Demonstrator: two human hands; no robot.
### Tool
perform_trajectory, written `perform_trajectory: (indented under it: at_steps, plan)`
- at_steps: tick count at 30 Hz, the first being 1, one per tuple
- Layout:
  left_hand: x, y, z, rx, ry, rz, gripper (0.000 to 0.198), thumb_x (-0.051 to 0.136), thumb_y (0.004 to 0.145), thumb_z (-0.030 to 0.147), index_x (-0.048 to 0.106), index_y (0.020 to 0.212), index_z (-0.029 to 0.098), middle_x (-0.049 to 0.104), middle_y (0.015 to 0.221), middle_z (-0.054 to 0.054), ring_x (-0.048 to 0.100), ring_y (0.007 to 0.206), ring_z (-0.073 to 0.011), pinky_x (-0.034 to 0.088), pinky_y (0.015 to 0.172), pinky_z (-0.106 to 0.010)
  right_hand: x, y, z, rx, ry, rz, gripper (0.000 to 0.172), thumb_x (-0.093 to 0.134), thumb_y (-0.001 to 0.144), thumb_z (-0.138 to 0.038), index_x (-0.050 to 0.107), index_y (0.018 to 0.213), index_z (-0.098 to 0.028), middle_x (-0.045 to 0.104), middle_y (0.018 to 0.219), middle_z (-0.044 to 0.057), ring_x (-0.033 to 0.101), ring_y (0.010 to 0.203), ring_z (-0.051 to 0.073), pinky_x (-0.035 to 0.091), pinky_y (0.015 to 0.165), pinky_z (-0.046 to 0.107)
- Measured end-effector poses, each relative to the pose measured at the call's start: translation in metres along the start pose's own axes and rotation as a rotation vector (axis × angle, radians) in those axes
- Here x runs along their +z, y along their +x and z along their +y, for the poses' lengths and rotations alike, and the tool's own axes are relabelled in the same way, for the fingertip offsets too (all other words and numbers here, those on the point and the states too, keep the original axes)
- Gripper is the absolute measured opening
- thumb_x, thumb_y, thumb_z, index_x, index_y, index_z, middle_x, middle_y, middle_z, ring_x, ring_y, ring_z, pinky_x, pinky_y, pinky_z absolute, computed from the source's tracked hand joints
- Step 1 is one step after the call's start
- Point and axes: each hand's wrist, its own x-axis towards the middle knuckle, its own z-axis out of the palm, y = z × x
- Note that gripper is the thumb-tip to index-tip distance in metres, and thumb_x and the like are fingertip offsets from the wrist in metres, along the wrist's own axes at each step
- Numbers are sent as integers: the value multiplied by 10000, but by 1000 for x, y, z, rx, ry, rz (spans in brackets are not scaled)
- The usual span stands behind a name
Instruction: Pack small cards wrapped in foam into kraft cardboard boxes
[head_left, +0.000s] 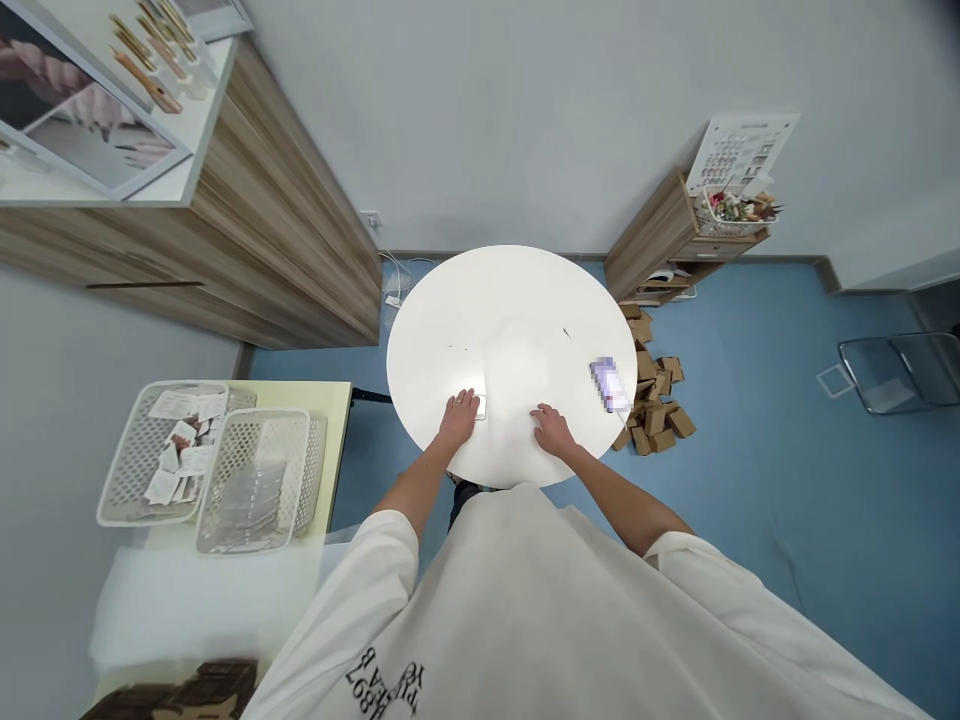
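Note:
On the white round tabletop (510, 275) rests my left hand (459, 412), palm down with fingers stretched out. Just at its fingertips lies a small flat white piece (481, 408), partly covered by the hand, so its kind is unclear. My right hand (553, 430) is laid on the table near its front edge, fingers apart and holding nothing. Farther right sits a purple, pixelated flat object (609, 385), shaped like a phone. Small dark, thin marks or bits (566, 333) lie toward the back.
Left stands a yellow table (339, 400) with white perforated baskets (304, 440) of papers and clear packs. A wood-grain cabinet (300, 200) rises behind it. Small brown boxes (660, 420) are heaped on the floor at right, below a small cabinet (660, 225). A chair (900, 370) is far right.

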Motion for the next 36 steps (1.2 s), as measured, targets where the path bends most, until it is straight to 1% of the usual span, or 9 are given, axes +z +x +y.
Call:
perform_trajectory:
  at_steps: [4,8,10,13,17,20,26,31,36]
  plan:
    - [-3,-7,-3,0,-3,43,452,484,838,99,505,1281,184,474,1468,-151,395,1394,-299,259,1173,-498,1,-6,7,-28,-57,-53,534,479,905,-160,486,1438,-192,368,1557,133,394,1360,291,354,1072,426]
    - [-20,-18,5,-109,-47,112,426,539,852,217,498,1275,184,516,1376,-168,435,1336,-324,224,1187,-514,-2,-10,11,-68,-92,-37,504,499,897,-157,519,1400,-193,389,1540,137,396,1350,301,332,1086,440]
    - [-27,-17,18,-80,-73,129,421,533,875,269,488,1287,195,473,1425,-169,404,1363,-328,201,1200,-502,-2,-13,13,-89,-91,-11,455,511,904,-178,547,1358,-197,414,1516,134,403,1338,299,329,1086,439]
    - [-32,-4,46,48,-117,76,448,536,874,290,465,1307,201,450,1450,-158,379,1384,-313,228,1190,-464,-1,-17,14,-122,-80,-1,412,557,898,-218,564,1309,-197,442,1482,134,416,1318,298,333,1081,437]
    - [-22,24,85,107,-147,-23,477,561,847,279,446,1304,205,498,1380,-140,415,1350,-296,297,1137,-447,0,-19,15,-131,-100,-37,405,598,866,-201,564,1270,-202,433,1486,132,390,1335,307,341,1072,450]
    - [-10,40,102,107,-134,-28,451,574,858,265,458,1288,194,510,1371,-148,436,1332,-301,319,1120,-450,2,-17,15,-131,-125,-50,398,603,853,-171,566,1248,-206,424,1494,130,376,1342,311,349,1065,453]
    - [6,53,101,105,-66,-11,484,564,899,223,433,1365,211,377,1557,-153,332,1442,-331,281,1155,-502,7,-18,19,-156,-158,-19,342,571,871,-139,581,1209,-188,426,1494,133,389,1323,309,372,1039,440]
    - [7,52,101,107,-77,-22,495,516,931,223,409,1414,232,309,1614,-133,271,1487,-326,243,1180,-527,9,-20,22,-183,-164,6,281,485,933,-139,603,1183,-188,441,1485,131,402,1308,300,380,1014,428]
    - [0,36,108,32,-102,35,457,495,965,418,462,1369,206,216,1645,-146,223,1504,-345,233,1187,-516,3,-10,19,-139,-149,8,271,395,979,-156,637,1099,-177,552,1341,150,493,1188,295,379,972,418]
